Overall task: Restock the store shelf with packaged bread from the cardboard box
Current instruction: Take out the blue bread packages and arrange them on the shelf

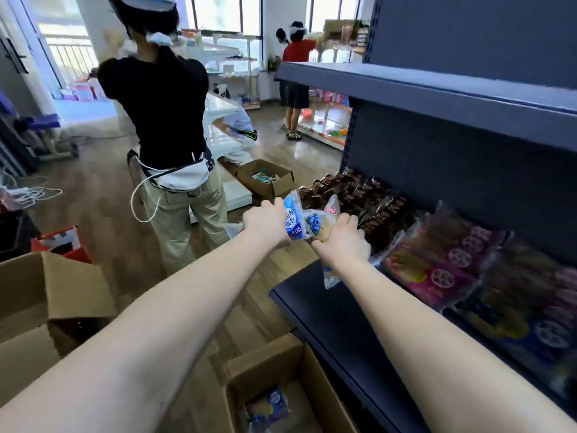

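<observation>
The left hand (265, 223) and right hand (342, 239) both grip a glossy blue-and-white blueberry bread packet (307, 225) over the dark shelf's (327, 307) front edge. An open cardboard box (268, 357) sits on wood flooring (103, 214).

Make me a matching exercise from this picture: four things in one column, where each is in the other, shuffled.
1. blue-and-white plastic bread packets
2. dark brown wrapped packets
3. pink-labelled clear packets
4. open brown cardboard box

A. on the floor beside the dark blue metal shelf
B. gripped by left hand and right hand
C. shelf's far end
D. on the shelf, nearer the camera

Pairs: 1-B, 2-C, 3-D, 4-A
</observation>
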`<state>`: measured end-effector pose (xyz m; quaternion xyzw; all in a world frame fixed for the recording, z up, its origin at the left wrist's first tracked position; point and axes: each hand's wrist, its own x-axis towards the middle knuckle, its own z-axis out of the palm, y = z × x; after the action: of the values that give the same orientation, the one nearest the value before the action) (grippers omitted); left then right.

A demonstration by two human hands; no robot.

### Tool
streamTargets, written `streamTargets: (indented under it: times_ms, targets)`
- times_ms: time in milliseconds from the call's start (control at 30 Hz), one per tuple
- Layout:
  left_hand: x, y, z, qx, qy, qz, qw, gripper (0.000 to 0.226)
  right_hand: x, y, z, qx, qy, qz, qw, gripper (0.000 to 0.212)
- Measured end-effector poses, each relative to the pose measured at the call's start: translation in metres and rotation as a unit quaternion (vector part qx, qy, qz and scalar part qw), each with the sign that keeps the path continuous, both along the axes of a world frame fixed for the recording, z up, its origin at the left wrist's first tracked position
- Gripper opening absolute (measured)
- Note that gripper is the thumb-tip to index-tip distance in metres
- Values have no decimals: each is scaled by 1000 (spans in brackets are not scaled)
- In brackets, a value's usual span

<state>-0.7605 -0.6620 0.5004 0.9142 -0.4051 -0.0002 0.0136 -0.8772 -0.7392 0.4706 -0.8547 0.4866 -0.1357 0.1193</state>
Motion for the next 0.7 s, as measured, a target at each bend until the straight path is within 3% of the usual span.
streamTargets:
  times_ms: [200, 333, 433, 600, 700]
  targets:
    - [-64, -62, 24, -61, -9, -118, 991, 86, -88, -42, 36, -13, -17, -79, 997, 69]
    - [-132, -103, 39, -123, -2, -209, 970, 86, -173, -58, 48, -39, -1, -160, 986, 94]
    - [-188, -128, 51, -166, -15, -275, 947, 82, -239, -68, 58, -48, -3, -240, 970, 85]
    - [-281, -154, 75, -126, -23, -380, 916, 96, -339, -71, 68, -36, -13, -333, 942, 86]
    - [-331, -160, 77, -118, -30, -440, 889, 85, -387, -66, 64, -35, -4, -378, 925, 84]
